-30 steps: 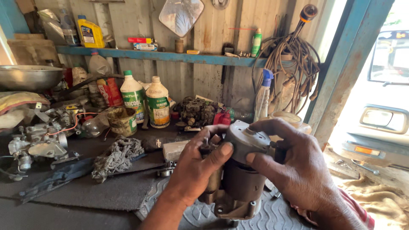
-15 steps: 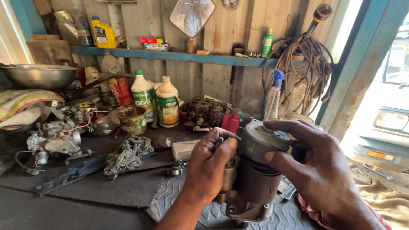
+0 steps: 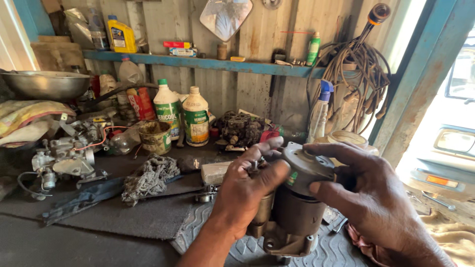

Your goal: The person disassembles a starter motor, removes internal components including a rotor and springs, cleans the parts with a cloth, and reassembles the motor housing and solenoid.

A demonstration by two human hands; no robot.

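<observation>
Both hands work on a starter motor (image 3: 297, 207) that stands upright on a ribbed rubber mat (image 3: 237, 247) at the near right of the tabletop (image 3: 99, 232). The right hand (image 3: 376, 198) is wrapped over the grey end cap (image 3: 309, 168) at the top, fingers (image 3: 321, 188) curled and gripping its rim, while the left hand (image 3: 247, 193) closes on the smaller cylinder at the motor's left side, thumb pressed against the cap's edge. The step in hand looks like seating or working loose that cap; whether it is fully home cannot be told, since the hands hide the seam. The next move would call for a steady hold on the body by the left hand and an even turn or pull by the right. A rag (image 3: 148, 178) lies well to the left, and two bottles (image 3: 183, 118) stand far behind it.
</observation>
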